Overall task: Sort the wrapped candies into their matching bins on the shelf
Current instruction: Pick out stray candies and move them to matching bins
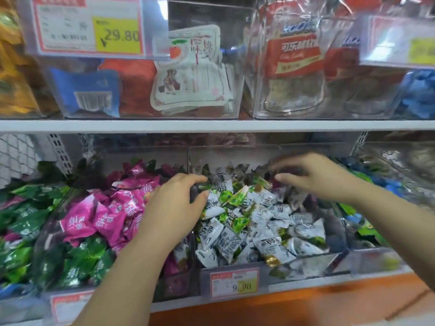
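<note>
Left hand point(174, 208) arches in a C over the clear divider point(188, 158) between the pink candies point(110, 212) and the white-and-green candies point(247, 220), thumb and forefinger apart; can't tell if it grips the wall, a piece, or nothing. Right hand point(315, 177) reaches to the back of the middle bin point(306, 264), fingers smeared by blur with something dark between them and the thumb (maybe a purple stray), so its grip can't be told either. Risks: the piles sit heaped near wall height, so a dragging wrist could shove pink pieces over the divider; slick wrappers could slip from a loose pinch into the wrong bin. Setting: a shop shelf, white shelf board point(211, 125) above, clear upper bins point(200, 15) with packets, green candies point(28, 255) far left, blue candies point(390, 184) right, price tag point(234, 282) on the bin front, orange ledge point(306, 302) below
</note>
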